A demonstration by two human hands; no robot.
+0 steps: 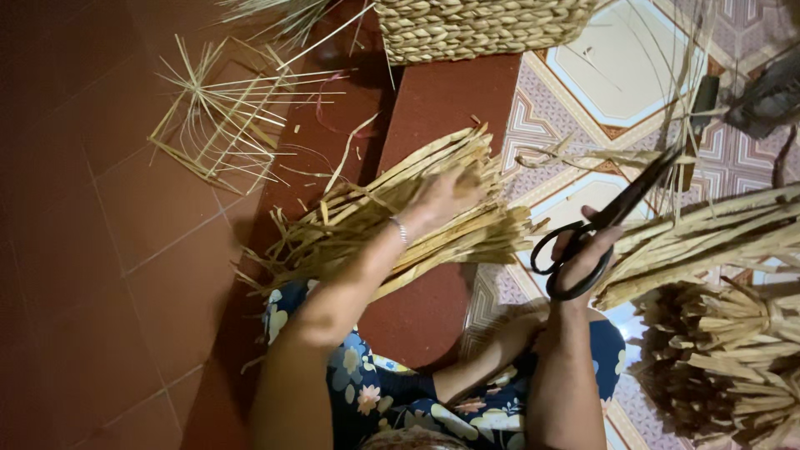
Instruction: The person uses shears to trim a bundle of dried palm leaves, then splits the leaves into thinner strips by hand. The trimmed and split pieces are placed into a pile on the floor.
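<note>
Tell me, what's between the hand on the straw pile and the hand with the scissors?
In the head view, between the left hand and the right hand holding black scissors, only the straw bundle's loose ends and patterned floor tiles show.

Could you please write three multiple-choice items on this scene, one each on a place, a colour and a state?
1. Where is the woven straw basket?
A. top edge of view
B. on the lap
C. bottom left

2. What colour are the large metal scissors?
A. red
B. black
C. white

3. What is the left hand doing?
A. resting on the bundle of dried flat straw strips
B. holding the scissors
C. hanging free

Answers: 1 A, it sits at the top; 2 B, handles and blades are dark; 3 A, the right hand grips the scissors.
</note>
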